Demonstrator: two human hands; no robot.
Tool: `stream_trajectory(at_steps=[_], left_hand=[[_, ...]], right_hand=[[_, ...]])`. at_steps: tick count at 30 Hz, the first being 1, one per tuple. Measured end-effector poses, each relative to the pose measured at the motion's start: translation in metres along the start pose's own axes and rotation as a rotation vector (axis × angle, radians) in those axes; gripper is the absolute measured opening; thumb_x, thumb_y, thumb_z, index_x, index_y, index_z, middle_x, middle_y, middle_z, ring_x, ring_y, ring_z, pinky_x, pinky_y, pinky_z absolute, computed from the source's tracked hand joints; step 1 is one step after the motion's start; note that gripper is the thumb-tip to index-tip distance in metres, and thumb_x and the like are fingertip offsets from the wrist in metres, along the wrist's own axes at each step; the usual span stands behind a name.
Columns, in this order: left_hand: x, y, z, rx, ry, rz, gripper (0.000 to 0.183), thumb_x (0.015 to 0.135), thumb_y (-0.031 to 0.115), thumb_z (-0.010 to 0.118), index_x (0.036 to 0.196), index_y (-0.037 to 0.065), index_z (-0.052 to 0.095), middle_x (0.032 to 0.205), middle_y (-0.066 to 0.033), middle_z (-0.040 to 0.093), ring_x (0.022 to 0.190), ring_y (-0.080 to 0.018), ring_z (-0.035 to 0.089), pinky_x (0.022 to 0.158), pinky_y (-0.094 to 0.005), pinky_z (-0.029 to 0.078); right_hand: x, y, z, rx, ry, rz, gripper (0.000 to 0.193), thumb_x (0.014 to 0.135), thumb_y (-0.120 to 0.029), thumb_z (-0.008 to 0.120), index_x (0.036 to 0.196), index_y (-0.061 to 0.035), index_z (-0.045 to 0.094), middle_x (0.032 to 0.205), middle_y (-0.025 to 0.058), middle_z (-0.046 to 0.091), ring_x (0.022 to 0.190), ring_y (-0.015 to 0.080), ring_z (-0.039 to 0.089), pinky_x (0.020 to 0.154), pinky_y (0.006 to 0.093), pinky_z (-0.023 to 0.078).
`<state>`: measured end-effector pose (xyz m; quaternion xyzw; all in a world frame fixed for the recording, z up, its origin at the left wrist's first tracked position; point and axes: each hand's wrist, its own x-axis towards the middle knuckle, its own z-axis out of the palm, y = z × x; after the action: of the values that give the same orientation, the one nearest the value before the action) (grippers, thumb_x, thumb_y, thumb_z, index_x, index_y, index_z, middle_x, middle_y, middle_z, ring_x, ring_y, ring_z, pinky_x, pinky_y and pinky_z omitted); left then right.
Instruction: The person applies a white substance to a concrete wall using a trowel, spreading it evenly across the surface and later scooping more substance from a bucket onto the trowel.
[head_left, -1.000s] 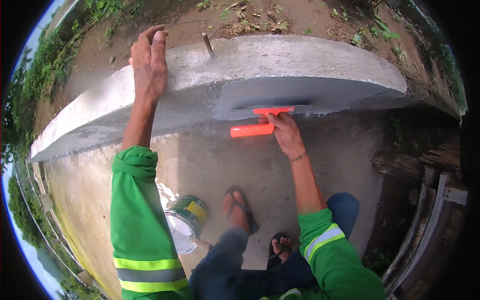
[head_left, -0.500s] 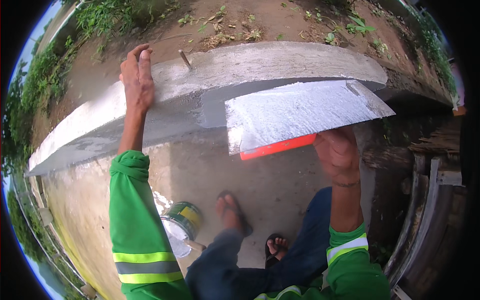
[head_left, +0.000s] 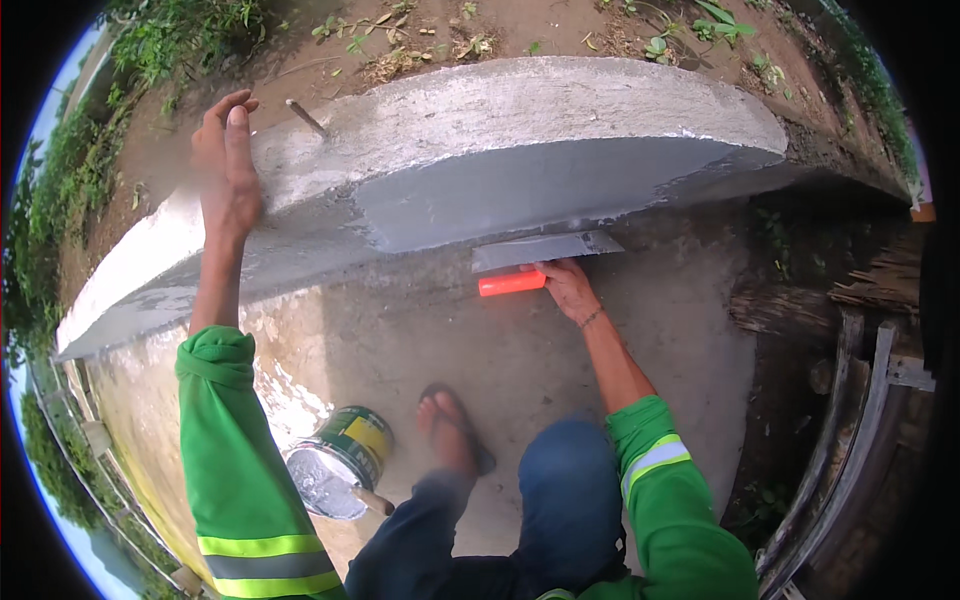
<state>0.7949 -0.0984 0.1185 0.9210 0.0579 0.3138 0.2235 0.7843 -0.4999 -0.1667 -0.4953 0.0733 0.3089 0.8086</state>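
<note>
My right hand [head_left: 570, 288] grips a plastering trowel [head_left: 545, 251] by its orange handle. The wide metal blade is low, at the foot of a low curved concrete wall [head_left: 590, 95], close to its face. A smooth, darker grey coat [head_left: 530, 188] covers the middle and right of that face. Farther left, my left hand [head_left: 228, 170] leans on the top of the wall, thumb and fingers apart, holding nothing. A blur covers part of its back. Near my left forearm a green and yellow bucket [head_left: 350, 440] holds whitish paste and a tool with a wooden handle [head_left: 373, 501].
A short stake [head_left: 306, 118] sticks up at the wall top beside my left hand. White splashes [head_left: 290, 400] mark the concrete floor by the bucket. My sandalled foot [head_left: 448, 425] is near it. Old timber [head_left: 850, 450] lies at the right. Soil and plants lie beyond the wall.
The trowel has dropped from the wall's upper edge to its foot, its blade now seen nearly edge-on. More grey coat shows. My left hand appears farther left as the view shifts.
</note>
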Motion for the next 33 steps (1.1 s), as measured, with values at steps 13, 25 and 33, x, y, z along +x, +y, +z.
stream_trajectory(at_steps=[13, 25, 33], left_hand=[[0.000, 0.001, 0.003, 0.007, -0.004, -0.010, 0.047, 0.100, 0.038, 0.034, 0.122, 0.003, 0.056, 0.115, -0.0121, 0.064, 0.109, -0.0272, 0.052, 0.100, -0.0377, 0.036], [-0.001, -0.001, 0.004, 0.097, -0.009, -0.035, 0.046, 0.102, 0.042, 0.032, 0.123, 0.009, 0.056, 0.118, -0.0071, 0.064, 0.112, -0.0252, 0.051, 0.101, -0.0381, 0.034], [-0.001, -0.002, -0.001, 0.096, -0.030, -0.065, 0.046, 0.102, 0.042, 0.031, 0.124, 0.009, 0.055, 0.117, -0.0112, 0.063, 0.113, -0.0284, 0.052, 0.102, -0.0407, 0.034]], right_hand=[[0.037, -0.010, -0.003, -0.023, -0.102, -0.009, 0.030, 0.091, -0.016, 0.062, 0.117, -0.0029, 0.058, 0.114, 0.0082, 0.062, 0.102, 0.0202, 0.059, 0.096, 0.0359, 0.045], [-0.067, -0.197, 0.133, -0.061, -0.110, -0.172, 0.031, 0.091, -0.018, 0.062, 0.112, 0.0051, 0.057, 0.103, 0.0110, 0.065, 0.096, 0.0211, 0.062, 0.088, 0.0347, 0.049], [-0.130, -0.238, 0.139, 0.036, -0.162, -0.494, 0.033, 0.091, -0.006, 0.058, 0.123, 0.0011, 0.054, 0.114, 0.0092, 0.062, 0.107, 0.0213, 0.059, 0.095, 0.0354, 0.044]])
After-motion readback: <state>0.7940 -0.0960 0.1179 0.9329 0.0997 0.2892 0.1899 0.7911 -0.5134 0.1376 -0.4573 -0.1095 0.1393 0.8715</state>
